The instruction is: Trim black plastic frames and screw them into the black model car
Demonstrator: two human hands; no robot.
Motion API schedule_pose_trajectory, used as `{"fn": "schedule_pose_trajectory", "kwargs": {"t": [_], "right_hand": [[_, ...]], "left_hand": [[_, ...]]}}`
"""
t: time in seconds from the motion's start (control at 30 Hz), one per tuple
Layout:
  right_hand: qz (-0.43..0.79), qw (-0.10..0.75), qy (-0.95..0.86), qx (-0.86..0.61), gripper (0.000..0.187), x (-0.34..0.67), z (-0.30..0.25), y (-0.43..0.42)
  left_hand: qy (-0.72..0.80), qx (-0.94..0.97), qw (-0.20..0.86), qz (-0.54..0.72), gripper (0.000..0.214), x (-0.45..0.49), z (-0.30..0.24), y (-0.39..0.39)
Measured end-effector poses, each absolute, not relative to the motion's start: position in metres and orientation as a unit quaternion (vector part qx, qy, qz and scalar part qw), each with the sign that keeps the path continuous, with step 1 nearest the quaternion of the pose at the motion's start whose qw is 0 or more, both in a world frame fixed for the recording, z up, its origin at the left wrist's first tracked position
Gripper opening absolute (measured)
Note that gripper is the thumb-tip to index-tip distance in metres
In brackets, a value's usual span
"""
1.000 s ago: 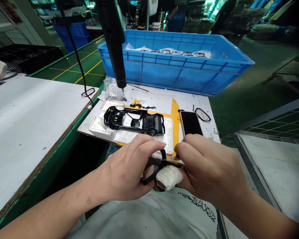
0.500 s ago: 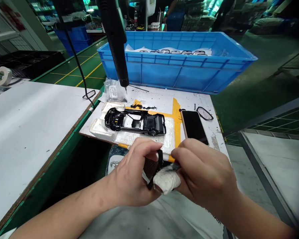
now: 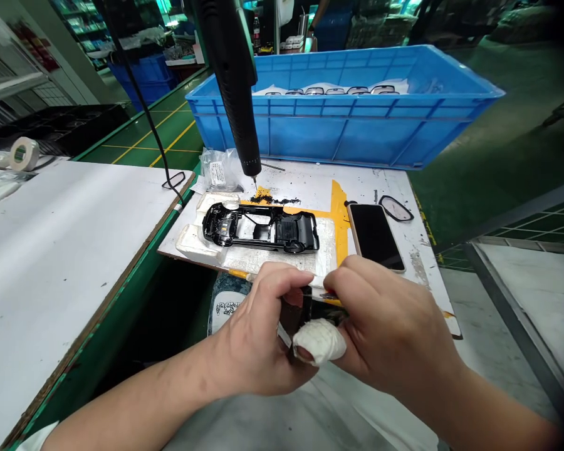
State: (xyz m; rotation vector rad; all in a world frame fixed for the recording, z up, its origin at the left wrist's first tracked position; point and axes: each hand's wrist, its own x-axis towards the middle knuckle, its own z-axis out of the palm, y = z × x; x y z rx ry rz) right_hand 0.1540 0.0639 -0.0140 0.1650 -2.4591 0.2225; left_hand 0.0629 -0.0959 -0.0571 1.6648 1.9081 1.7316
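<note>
In the lower middle, my left hand [image 3: 258, 332] is closed around a dark part with a black rim [image 3: 292, 318], mostly hidden by the fingers. My right hand [image 3: 390, 313] meets it from the right, its fingers pinching a thin pointed tool [image 3: 329, 295] with a touch of red; its kind is hidden. A white wrapping [image 3: 320, 341] covers a digit at the part's near side. Beyond the hands, a glossy black toy car body [image 3: 263, 230] lies upside down on a white foam block [image 3: 326, 241].
A black electric screwdriver [image 3: 237, 106] hangs above small black screws [image 3: 275, 200]. Behind stands a blue crate [image 3: 357, 134] holding several rimmed parts. At right lie a phone [image 3: 376, 237] and a black frame [image 3: 396, 208]; a plastic bag [image 3: 219, 170] lies at left.
The thin tool between the hands shows more plainly, and the right hand has tilted slightly. The camera view has shifted a little, moving the scene to the right.
</note>
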Motion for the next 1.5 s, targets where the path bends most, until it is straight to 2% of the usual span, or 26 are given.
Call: {"fn": "schedule_pose_trajectory", "kwargs": {"t": [0.17, 0.37, 0.6, 0.77, 0.9, 1.1, 1.37, 1.5], "right_hand": [[0.094, 0.327, -0.936, 0.094, 0.031, 0.155, -0.015, 0.064], [0.066, 0.325, -0.941, 0.076, 0.048, 0.153, -0.012, 0.07], [0.065, 0.341, -0.934, 0.09, 0.034, 0.154, -0.01, 0.07], [0.044, 0.322, -0.941, 0.092, 0.033, 0.154, -0.009, 0.07], [0.046, 0.34, -0.933, 0.11, 0.03, 0.154, -0.009, 0.069], [0.029, 0.345, -0.935, 0.08, 0.045, 0.153, -0.006, 0.072], [0.034, 0.341, -0.933, 0.11, 0.031, 0.154, -0.008, 0.069], [0.018, 0.353, -0.931, 0.089, 0.039, 0.153, -0.006, 0.073]], "left_hand": [[0.643, 0.536, 0.026, 0.546, 0.081, 0.063, -0.055, -0.096], [0.646, 0.576, 0.019, 0.5, 0.073, 0.056, -0.042, -0.102], [0.647, 0.605, -0.002, 0.465, 0.073, 0.046, -0.033, -0.103], [0.648, 0.63, -0.032, 0.427, 0.074, 0.038, -0.03, -0.106], [0.65, 0.64, -0.039, 0.409, 0.075, 0.036, -0.026, -0.11], [0.649, 0.647, -0.038, 0.398, 0.076, 0.036, -0.022, -0.112], [0.659, 0.648, -0.033, 0.379, 0.074, 0.034, -0.021, -0.112], [0.662, 0.655, -0.04, 0.362, 0.067, 0.033, -0.017, -0.114]]}}
